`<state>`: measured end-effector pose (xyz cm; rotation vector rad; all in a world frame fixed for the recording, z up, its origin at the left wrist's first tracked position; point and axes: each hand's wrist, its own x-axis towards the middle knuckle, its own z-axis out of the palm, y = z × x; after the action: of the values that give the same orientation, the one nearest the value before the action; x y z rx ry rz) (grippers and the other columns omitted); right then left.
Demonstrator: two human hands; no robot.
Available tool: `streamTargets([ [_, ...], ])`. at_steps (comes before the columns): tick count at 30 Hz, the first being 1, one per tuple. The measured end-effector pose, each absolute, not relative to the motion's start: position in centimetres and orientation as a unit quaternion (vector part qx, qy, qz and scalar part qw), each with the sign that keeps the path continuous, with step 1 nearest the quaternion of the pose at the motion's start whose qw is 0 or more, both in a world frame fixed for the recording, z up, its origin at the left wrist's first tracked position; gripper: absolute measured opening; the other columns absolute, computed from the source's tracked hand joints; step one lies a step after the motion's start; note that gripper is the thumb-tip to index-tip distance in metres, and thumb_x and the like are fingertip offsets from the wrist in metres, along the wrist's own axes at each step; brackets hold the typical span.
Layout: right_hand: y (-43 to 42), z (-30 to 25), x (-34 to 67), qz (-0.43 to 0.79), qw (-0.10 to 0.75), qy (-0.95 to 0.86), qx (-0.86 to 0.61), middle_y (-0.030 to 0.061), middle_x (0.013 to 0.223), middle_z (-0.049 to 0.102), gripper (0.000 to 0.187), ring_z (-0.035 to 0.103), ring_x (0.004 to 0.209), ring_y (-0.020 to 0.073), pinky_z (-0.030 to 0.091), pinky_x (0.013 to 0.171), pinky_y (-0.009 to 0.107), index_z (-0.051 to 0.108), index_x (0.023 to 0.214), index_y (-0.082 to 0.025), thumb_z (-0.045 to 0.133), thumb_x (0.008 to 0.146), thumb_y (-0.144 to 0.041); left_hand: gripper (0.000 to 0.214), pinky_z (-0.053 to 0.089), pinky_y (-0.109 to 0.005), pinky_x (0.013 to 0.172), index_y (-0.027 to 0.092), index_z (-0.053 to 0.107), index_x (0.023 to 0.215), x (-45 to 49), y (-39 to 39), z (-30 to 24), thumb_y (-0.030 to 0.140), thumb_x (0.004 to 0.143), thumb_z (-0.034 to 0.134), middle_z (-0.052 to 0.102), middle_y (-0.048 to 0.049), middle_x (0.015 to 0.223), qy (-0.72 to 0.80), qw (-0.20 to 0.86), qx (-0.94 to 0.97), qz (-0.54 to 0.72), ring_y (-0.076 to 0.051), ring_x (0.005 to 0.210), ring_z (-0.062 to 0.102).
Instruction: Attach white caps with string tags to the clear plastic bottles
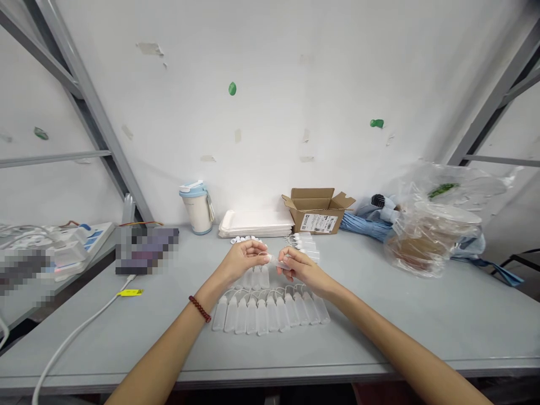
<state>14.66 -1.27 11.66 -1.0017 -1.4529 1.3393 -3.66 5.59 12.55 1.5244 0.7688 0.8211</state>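
Both my hands meet above the grey table point(379, 315), holding one small clear plastic bottle point(275, 261) between them. My left hand point(244, 259), with a red bead bracelet on its wrist, pinches the bottle's left end. My right hand point(300, 268) grips its right end, fingers curled. Below my hands lies a row of several clear bottles with white caps point(270, 312), side by side. More of these bottles point(304, 243) lie just beyond my hands.
At the back stand a white-and-blue cup point(197, 208), a stack of white trays point(256, 223), an open cardboard box point(317, 211), blue cloth point(371, 219) and a crumpled clear bag point(434, 225). A white cable point(80, 332) runs along the left.
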Motion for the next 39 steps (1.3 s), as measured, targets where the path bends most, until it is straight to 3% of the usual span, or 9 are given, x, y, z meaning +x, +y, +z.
streamTargets([
  [6, -1.2, 11.3, 14.5, 0.564, 0.446, -0.562, -0.409, -0.0010, 0.070, 0.055, 0.027, 0.034, 0.054, 0.0095, 0.029, 0.055, 0.025, 0.043, 0.086, -0.021, 0.051, 0.081, -0.046, 0.026, 0.049, -0.028, 0.065, 0.013, 0.060, 0.082, -3.4, 5.5, 12.6, 0.025, 0.064, 0.074, 0.063, 0.0005, 0.065, 0.338, 0.585, 0.654, 0.341, -0.011, 0.058, 0.058],
  [13, -0.8, 10.6, 14.5, 0.593, 0.475, -0.510, -0.404, -0.0018, 0.066, 0.056, 0.031, 0.032, 0.050, 0.0075, 0.027, 0.052, 0.023, 0.041, 0.083, -0.021, 0.059, 0.076, -0.046, 0.030, 0.047, -0.029, 0.074, 0.014, 0.061, 0.084, -3.4, 5.4, 12.4, 0.026, 0.061, 0.076, 0.065, -0.0052, 0.086, 0.320, 0.557, 0.678, 0.356, -0.017, 0.082, 0.060],
  [18, -0.8, 10.7, 14.6, 0.604, 0.477, -0.501, -0.395, -0.0016, 0.065, 0.057, 0.032, 0.032, 0.048, 0.0074, 0.026, 0.050, 0.023, 0.041, 0.082, -0.021, 0.061, 0.076, -0.046, 0.032, 0.047, -0.029, 0.074, 0.014, 0.061, 0.086, -3.4, 5.6, 12.1, 0.028, 0.061, 0.075, 0.064, -0.0067, 0.089, 0.289, 0.561, 0.689, 0.356, -0.018, 0.086, 0.059],
  [25, -0.9, 10.8, 14.6, 0.592, 0.468, -0.516, -0.405, -0.0020, 0.065, 0.056, 0.031, 0.031, 0.048, 0.0078, 0.025, 0.051, 0.023, 0.040, 0.083, -0.021, 0.058, 0.079, -0.047, 0.027, 0.048, -0.029, 0.063, 0.013, 0.061, 0.081, -3.2, 5.4, 12.3, 0.031, 0.065, 0.073, 0.061, -0.0003, 0.067, 0.313, 0.573, 0.674, 0.347, -0.012, 0.059, 0.057],
  [39, -1.3, 11.2, 14.2, 0.580, 0.437, -0.529, -0.438, -0.0072, 0.058, 0.047, 0.031, 0.025, 0.045, 0.0067, 0.022, 0.046, 0.021, 0.036, 0.084, -0.023, 0.051, 0.080, -0.050, 0.038, 0.046, -0.022, 0.046, 0.013, 0.055, 0.089, -2.9, 5.3, 12.0, 0.039, 0.067, 0.071, 0.060, 0.0008, 0.054, 0.338, 0.583, 0.663, 0.326, -0.013, 0.053, 0.059],
])
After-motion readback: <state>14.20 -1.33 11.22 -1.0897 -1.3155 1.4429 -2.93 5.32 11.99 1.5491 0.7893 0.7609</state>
